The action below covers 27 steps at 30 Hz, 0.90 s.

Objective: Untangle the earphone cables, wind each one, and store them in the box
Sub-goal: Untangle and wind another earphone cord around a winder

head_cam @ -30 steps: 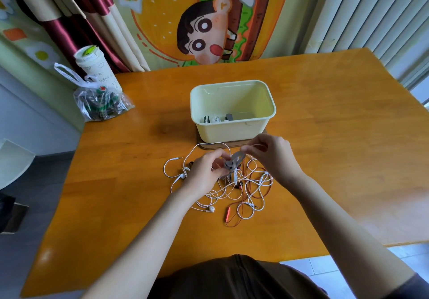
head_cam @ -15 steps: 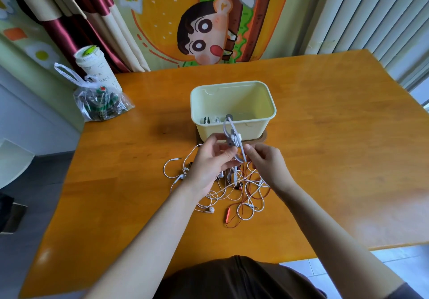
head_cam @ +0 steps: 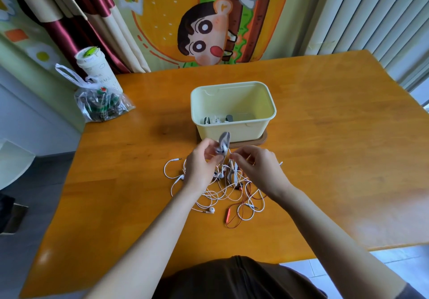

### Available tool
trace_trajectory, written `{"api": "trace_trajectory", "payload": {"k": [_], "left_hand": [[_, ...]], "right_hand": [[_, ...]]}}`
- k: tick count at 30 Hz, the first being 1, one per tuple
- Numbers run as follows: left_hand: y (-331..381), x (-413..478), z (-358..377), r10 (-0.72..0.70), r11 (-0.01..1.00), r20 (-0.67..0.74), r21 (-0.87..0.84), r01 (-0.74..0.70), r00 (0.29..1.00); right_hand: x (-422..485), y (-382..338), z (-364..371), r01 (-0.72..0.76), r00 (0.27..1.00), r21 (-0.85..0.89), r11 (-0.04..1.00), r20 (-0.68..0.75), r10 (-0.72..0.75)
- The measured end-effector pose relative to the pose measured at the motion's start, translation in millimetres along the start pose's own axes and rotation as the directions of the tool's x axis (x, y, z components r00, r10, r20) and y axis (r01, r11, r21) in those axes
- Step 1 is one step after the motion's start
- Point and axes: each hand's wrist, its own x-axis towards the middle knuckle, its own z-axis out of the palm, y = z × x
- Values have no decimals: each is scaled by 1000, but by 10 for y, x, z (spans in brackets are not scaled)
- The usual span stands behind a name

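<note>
The tangle of earphone cables (head_cam: 222, 189) lies on the table (head_cam: 348, 140) directly below and between the two hands, spreading out towards the person from under the wrists. It is mostly thin white cable in loose overlapping loops. A white earbud (head_cam: 211, 210) lies at its near edge below the left wrist. A red cable (head_cam: 241, 205) with a slim red in-line piece trails out below the right wrist.

Lifted clear of the heap is a grey loop (head_cam: 223, 143) of cable, blurred, standing up above the left fingertips. The left hand (head_cam: 200, 162) is raised off the table with its back towards the camera. Its fingers are curled and pinch the base of the grey loop. The right hand (head_cam: 257, 166) is level with it and just beside it, knuckles up and fingers bent. Its thumb and forefinger seem to nip a white strand (head_cam: 229, 152) right next to the loop, though the grip is too small to make out fully. Both forearms reach in from the bottom edge.

Just beyond the fingertips of both hands sits the pale yellow box (head_cam: 233, 133), open-topped, on a brown tray (head_cam: 261, 138), with a few dark and white earphone pieces lying in its bottom. Well off to the left of the left hand are a knotted plastic bag (head_cam: 102, 103) and a cup (head_cam: 96, 71).
</note>
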Motion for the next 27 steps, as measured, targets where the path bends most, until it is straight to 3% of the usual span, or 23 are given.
{"api": "trace_trajectory", "payload": {"k": [9,13,17,22,25,27], "left_hand": [[-64,-68,-72,44,988,241,135,-79,969],[-29,-84,-85,77,993,348,59,-104,934],[109,-88,-93,91,975,329,-220,-17,940],[280,-45,-45,-6,712,294,-670,211,956],[302,9,-38,-126,516,248,-811,277,961],[258,47,-46,-217,482,192,-831,276,957]], "right_hand": [[139,69,-238,28,999,-47,998,-28,-29],[199,182,-225,-5,999,-28,1000,-35,4],[214,211,-211,-63,997,55,997,-43,66],[124,182,-78,-92,996,210,973,3,94],[41,150,28,-106,994,211,972,33,101],[-4,118,61,-101,995,209,973,41,95]]}}
